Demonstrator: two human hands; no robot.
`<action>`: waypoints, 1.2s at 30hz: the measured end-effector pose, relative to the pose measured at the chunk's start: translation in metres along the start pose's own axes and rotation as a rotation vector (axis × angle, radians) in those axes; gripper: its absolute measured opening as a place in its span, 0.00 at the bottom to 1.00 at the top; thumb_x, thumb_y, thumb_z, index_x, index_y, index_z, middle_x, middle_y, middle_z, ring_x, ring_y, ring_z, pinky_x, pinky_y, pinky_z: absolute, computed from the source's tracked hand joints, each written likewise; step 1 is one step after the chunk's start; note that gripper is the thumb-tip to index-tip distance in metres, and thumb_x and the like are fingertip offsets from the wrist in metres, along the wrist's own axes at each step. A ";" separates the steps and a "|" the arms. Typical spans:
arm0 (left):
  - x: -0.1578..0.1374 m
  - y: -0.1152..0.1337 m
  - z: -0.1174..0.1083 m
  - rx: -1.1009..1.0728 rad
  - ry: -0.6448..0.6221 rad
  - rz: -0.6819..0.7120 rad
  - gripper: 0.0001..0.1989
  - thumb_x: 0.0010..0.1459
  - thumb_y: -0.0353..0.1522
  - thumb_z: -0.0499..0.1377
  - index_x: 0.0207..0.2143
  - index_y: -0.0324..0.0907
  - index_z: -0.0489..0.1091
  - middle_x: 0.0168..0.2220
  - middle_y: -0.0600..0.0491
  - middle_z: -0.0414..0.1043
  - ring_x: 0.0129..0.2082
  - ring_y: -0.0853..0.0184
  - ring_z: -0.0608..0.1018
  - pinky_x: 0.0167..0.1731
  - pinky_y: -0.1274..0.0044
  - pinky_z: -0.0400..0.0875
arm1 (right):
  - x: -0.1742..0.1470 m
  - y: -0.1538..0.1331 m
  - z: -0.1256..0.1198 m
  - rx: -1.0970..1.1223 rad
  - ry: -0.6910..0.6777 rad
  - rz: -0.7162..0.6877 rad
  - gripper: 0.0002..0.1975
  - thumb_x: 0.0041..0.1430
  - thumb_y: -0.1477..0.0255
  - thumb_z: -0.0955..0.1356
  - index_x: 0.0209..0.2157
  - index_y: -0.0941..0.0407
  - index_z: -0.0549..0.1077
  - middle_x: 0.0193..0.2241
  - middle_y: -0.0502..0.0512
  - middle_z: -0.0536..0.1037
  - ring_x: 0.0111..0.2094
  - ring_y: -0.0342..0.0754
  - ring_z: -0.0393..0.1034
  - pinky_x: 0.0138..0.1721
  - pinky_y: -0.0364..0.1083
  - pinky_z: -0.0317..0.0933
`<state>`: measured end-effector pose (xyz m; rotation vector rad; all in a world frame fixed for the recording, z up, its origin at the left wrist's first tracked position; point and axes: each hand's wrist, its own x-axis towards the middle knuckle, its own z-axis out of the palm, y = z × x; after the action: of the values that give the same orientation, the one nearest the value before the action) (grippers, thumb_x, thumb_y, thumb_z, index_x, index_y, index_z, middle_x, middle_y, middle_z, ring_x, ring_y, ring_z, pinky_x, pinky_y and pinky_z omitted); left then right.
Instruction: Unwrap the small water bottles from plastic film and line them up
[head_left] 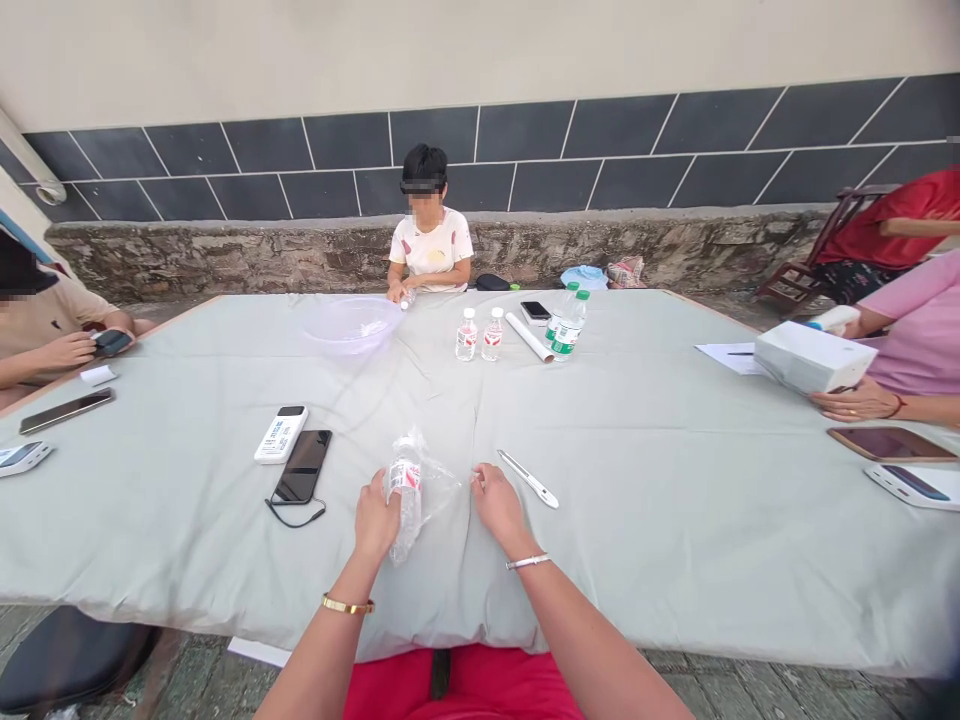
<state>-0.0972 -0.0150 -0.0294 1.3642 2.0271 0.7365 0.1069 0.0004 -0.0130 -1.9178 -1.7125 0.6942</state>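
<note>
A small clear bottle [406, 478] with a red and white label lies in a crinkled clear plastic bag [437, 492] on the cloth near me. My left hand [377, 517] is closed around its left side, thumb on the bottle. Just right of the bag, my right hand [498, 507] rests on the cloth with its fingers curled together. Whether anything sits between those fingertips is hidden. Close to the right hand, on its far right side, lies a white pen-like tool [529, 479].
A black phone [302, 466] and a white device [281, 434] lie left. Two small bottles [478, 337], a paper roll [529, 338] and green-capped bottles [568, 325] stand or lie ahead, near a clear purple basin [352, 327]. People sit around the table; one holds a white box [814, 355].
</note>
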 end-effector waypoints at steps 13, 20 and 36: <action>0.011 -0.028 -0.003 -0.241 -0.019 0.080 0.23 0.60 0.34 0.45 0.55 0.44 0.66 0.53 0.48 0.71 0.51 0.62 0.73 0.51 0.70 0.66 | -0.014 -0.027 0.033 -0.272 -0.389 -0.369 0.12 0.63 0.71 0.60 0.44 0.57 0.71 0.37 0.58 0.77 0.38 0.50 0.71 0.38 0.44 0.58; 0.004 -0.009 -0.011 0.105 -0.018 0.032 0.39 0.48 0.50 0.59 0.60 0.44 0.57 0.52 0.41 0.70 0.52 0.52 0.72 0.46 0.67 0.66 | -0.005 -0.012 0.029 -0.379 -0.386 -0.314 0.33 0.59 0.79 0.59 0.65 0.53 0.50 0.55 0.65 0.65 0.41 0.51 0.72 0.40 0.46 0.61; 0.003 -0.019 -0.036 0.165 0.060 -0.041 0.28 0.58 0.50 0.44 0.48 0.40 0.68 0.45 0.41 0.72 0.44 0.54 0.75 0.40 0.68 0.66 | 0.004 -0.060 0.015 -0.341 -0.192 -0.445 0.17 0.59 0.80 0.58 0.43 0.55 0.74 0.44 0.60 0.74 0.44 0.51 0.69 0.40 0.44 0.59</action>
<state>-0.1362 -0.0224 -0.0187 1.4025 2.1975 0.6097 0.0527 0.0114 0.0142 -1.6143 -2.4040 0.4459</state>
